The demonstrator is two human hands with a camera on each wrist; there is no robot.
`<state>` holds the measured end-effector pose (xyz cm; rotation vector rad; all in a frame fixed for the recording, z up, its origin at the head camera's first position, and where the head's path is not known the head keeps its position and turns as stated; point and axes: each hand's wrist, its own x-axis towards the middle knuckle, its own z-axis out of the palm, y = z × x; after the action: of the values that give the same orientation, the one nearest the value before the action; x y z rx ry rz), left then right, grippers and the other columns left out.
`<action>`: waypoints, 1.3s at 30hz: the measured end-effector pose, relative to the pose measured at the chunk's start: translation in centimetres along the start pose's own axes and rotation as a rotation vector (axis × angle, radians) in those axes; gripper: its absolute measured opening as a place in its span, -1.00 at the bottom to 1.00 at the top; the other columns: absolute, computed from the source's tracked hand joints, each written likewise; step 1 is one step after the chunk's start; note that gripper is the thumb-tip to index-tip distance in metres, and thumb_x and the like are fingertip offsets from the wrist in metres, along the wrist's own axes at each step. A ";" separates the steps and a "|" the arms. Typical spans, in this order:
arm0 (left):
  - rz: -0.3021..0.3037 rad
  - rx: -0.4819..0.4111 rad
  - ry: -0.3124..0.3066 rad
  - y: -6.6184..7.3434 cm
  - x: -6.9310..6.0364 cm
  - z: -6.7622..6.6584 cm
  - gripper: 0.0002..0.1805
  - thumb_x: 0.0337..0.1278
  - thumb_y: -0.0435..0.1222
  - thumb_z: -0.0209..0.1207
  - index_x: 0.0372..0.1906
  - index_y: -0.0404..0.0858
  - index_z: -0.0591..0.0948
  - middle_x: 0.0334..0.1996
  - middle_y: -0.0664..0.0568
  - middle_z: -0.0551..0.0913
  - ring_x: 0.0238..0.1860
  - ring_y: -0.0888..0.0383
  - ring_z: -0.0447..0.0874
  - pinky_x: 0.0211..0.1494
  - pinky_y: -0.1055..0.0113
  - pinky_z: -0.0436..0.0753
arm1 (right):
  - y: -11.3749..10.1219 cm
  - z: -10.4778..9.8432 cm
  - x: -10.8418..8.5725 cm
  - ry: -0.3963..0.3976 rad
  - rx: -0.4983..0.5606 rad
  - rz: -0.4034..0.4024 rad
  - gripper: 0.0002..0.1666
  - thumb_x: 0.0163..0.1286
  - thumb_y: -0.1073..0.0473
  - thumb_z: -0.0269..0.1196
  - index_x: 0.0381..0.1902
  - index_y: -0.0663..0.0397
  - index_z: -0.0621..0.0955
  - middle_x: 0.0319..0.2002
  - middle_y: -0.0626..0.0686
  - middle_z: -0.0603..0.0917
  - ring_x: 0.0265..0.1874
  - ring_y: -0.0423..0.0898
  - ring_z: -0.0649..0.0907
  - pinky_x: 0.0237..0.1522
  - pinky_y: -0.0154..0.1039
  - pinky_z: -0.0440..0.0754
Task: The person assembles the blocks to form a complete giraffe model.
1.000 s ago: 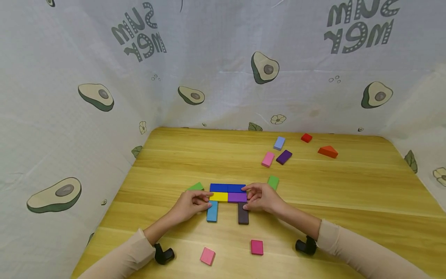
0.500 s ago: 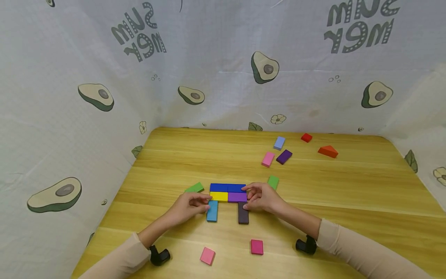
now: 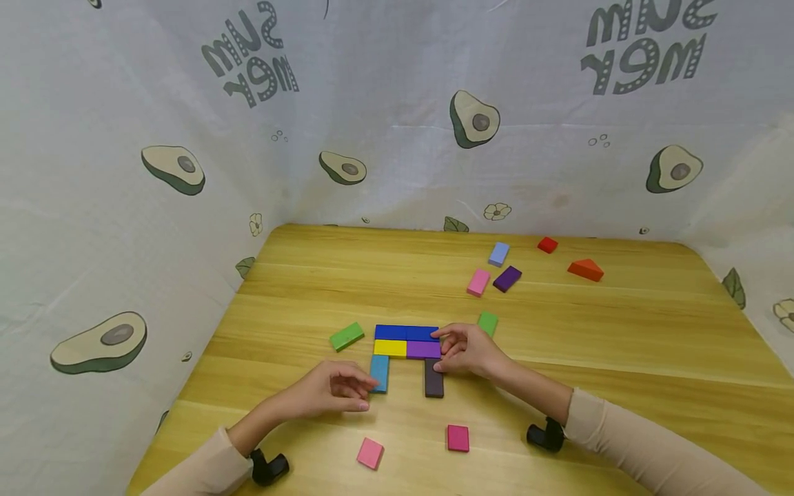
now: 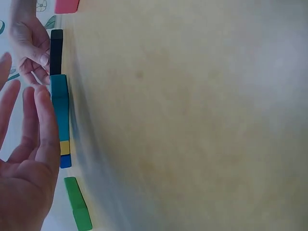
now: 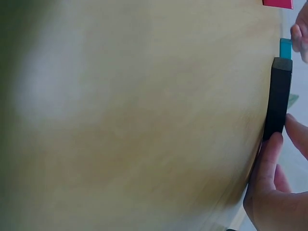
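A: Location of the work?

B: On the wooden table [image 3: 298,289]. 6 blocks lie flat, set edge to edge: a left blue block [image 3: 391,333] and right blue block [image 3: 422,333] farthest off, a yellow block [image 3: 390,350] and purple block [image 3: 424,350] next, then a light blue block [image 3: 380,374] and dark block [image 3: 433,382] extending toward the person as 2 legs.

A: Condition of the hands?

B: Left hand [image 3: 329,391]: fingers loosely spread, holding nothing, fingertips at the light blue block; contact cannot be confirmed. Right hand [image 3: 474,350]: thumb and index apart, thumb against the dark block, index on the right blue block.

A: Expected handling?

B: Judged light, rigid and smooth; breakage unlikely, sliding likely. No fastening is visible, so a nudge could part a seam.

A: Recommended hold?

B: For either leg, pinch the 2 long sides near the free end.
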<state>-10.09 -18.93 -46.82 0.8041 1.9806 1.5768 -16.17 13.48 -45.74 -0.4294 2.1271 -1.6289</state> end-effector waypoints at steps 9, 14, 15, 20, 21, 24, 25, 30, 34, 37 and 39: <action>-0.056 -0.075 -0.130 0.3 -1.0 0.8 -0.62 0.17 -0.37 0.37 0.09 -0.39 0.67 0.04 -0.19 0.66 -0.01 0.01 0.67 0.09 0.19 0.64 | -0.1 0.0 0.0 -0.009 -0.008 0.010 -0.32 0.03 0.49 0.51 0.14 0.53 0.53 -0.32 0.22 0.61 -0.39 -0.04 0.67 -0.32 -0.35 0.68; -0.049 -0.051 -0.155 0.1 -1.3 1.2 -0.61 0.12 -0.35 0.41 0.08 -0.35 0.69 0.04 -0.13 0.67 0.01 0.10 0.66 0.10 0.21 0.64 | -0.2 -0.1 0.0 -0.010 -0.006 0.017 -0.31 0.02 0.50 0.51 0.15 0.52 0.53 -0.31 0.21 0.61 -0.38 -0.04 0.67 -0.32 -0.35 0.68; -0.046 -0.040 -0.158 0.1 -1.3 1.2 -0.60 0.10 -0.35 0.42 0.07 -0.34 0.69 0.04 -0.11 0.67 0.02 0.11 0.66 0.10 0.22 0.64 | -0.2 -0.1 0.0 -0.011 -0.005 0.018 -0.31 0.03 0.50 0.51 0.15 0.52 0.53 -0.31 0.21 0.61 -0.38 -0.04 0.67 -0.32 -0.35 0.68; -0.033 0.015 -0.175 0.2 -1.4 1.3 -0.57 0.05 -0.31 0.46 0.07 -0.30 0.71 0.02 0.02 0.68 0.05 0.15 0.64 0.10 0.23 0.64 | -0.2 -0.1 0.0 -0.010 -0.002 0.024 -0.31 0.03 0.50 0.51 0.15 0.52 0.53 -0.31 0.22 0.61 -0.39 -0.05 0.66 -0.33 -0.35 0.67; -0.031 0.023 -0.180 0.2 -1.4 1.3 -0.57 0.05 -0.30 0.46 0.07 -0.29 0.71 0.02 0.03 0.68 0.05 0.16 0.63 0.09 0.23 0.64 | -0.2 -0.1 0.0 -0.009 -0.001 0.025 -0.31 0.03 0.50 0.51 0.15 0.51 0.53 -0.31 0.22 0.61 -0.39 -0.05 0.66 -0.33 -0.35 0.67; -0.031 0.037 -0.194 0.1 -1.3 1.4 -0.58 0.04 -0.31 0.47 0.06 -0.27 0.72 0.01 0.07 0.68 0.04 0.18 0.63 0.08 0.26 0.65 | -0.2 0.0 0.1 -0.006 0.002 0.030 -0.31 0.02 0.49 0.51 0.15 0.51 0.54 -0.31 0.21 0.61 -0.39 -0.06 0.66 -0.34 -0.34 0.67; -0.030 0.038 -0.199 0.1 -1.3 1.4 -0.58 0.04 -0.31 0.47 0.06 -0.27 0.72 0.01 0.07 0.68 0.04 0.19 0.63 0.08 0.26 0.65 | -0.1 0.0 0.1 -0.005 0.002 0.031 -0.31 0.02 0.49 0.52 0.14 0.51 0.54 -0.31 0.20 0.61 -0.40 -0.07 0.66 -0.34 -0.34 0.67; -0.023 0.052 -0.213 0.1 -1.2 1.5 -0.62 0.03 -0.32 0.47 0.02 -0.24 0.74 -0.02 0.09 0.69 0.01 0.22 0.63 0.06 0.28 0.65 | -0.1 0.0 0.1 -0.001 0.002 0.029 -0.31 0.00 0.50 0.52 0.13 0.50 0.55 -0.32 0.19 0.61 -0.41 -0.08 0.66 -0.34 -0.35 0.67; -0.019 0.071 -0.222 0.2 -1.2 1.6 -0.67 0.04 -0.32 0.46 -0.03 -0.24 0.75 -0.06 0.15 0.70 0.00 0.25 0.63 0.05 0.29 0.66 | 0.0 0.0 0.0 -0.001 0.005 0.025 -0.31 0.00 0.50 0.52 0.13 0.51 0.55 -0.32 0.20 0.61 -0.41 -0.08 0.65 -0.35 -0.35 0.67; -0.019 0.080 -0.228 0.3 -1.2 1.7 -0.69 0.05 -0.32 0.46 -0.06 -0.23 0.76 -0.07 0.17 0.70 0.00 0.26 0.62 0.05 0.30 0.66 | -0.1 0.0 0.0 -0.002 0.007 0.024 -0.31 0.01 0.50 0.52 0.14 0.51 0.54 -0.32 0.21 0.61 -0.40 -0.07 0.65 -0.34 -0.35 0.67; -0.016 0.088 -0.227 0.2 -1.2 1.7 -0.71 0.05 -0.31 0.46 -0.07 -0.22 0.76 -0.08 0.18 0.70 0.00 0.27 0.62 0.04 0.31 0.66 | -0.1 0.0 0.0 -0.004 0.009 0.023 -0.31 0.01 0.50 0.52 0.14 0.52 0.54 -0.32 0.21 0.61 -0.40 -0.07 0.65 -0.33 -0.35 0.67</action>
<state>-8.01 -18.56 -46.94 0.9550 1.8964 1.3323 -16.20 13.46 -45.68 -0.4033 2.1136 -1.6227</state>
